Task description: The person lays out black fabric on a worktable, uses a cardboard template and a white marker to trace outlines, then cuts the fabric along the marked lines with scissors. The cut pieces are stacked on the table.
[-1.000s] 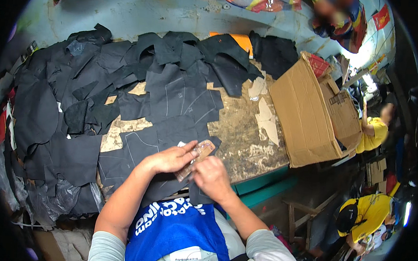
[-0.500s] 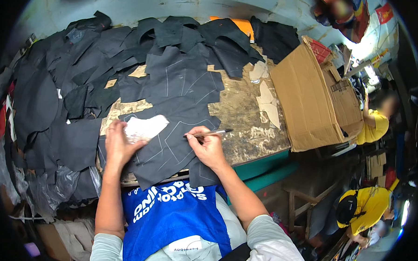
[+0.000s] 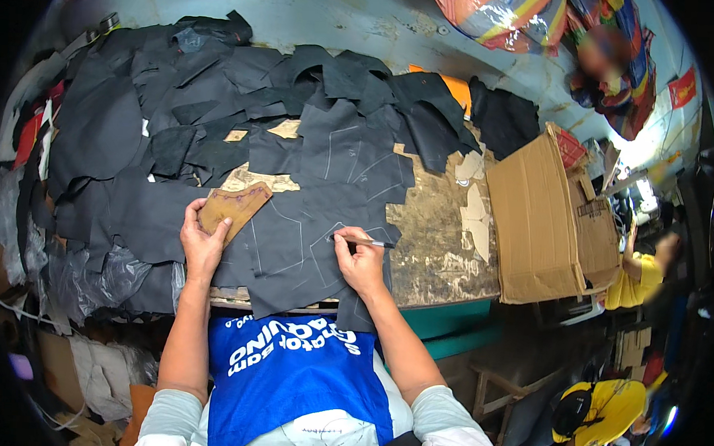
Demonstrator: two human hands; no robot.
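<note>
Holding a brown template [image 3: 235,208] in left hand [image 3: 201,244], grip closed on its left end, thumb on top. Template is over black material left of the outlined sheet's middle, toward the surface's [image 3: 435,262] near edge; can't tell if raised or lying flat. Right hand [image 3: 360,263] grip pinched shut around a pen [image 3: 374,242], back end pointing right, by white outlines on black sheet [image 3: 292,256]. Sheet hangs slightly past near edge. Black pieces [image 3: 171,95] heaped along far edge and left side. Cardboard box [image 3: 528,222] at right edge. Beige scraps [image 3: 475,216] just left of box. Orange piece [image 3: 456,92] at far edge, partly covered.
</note>
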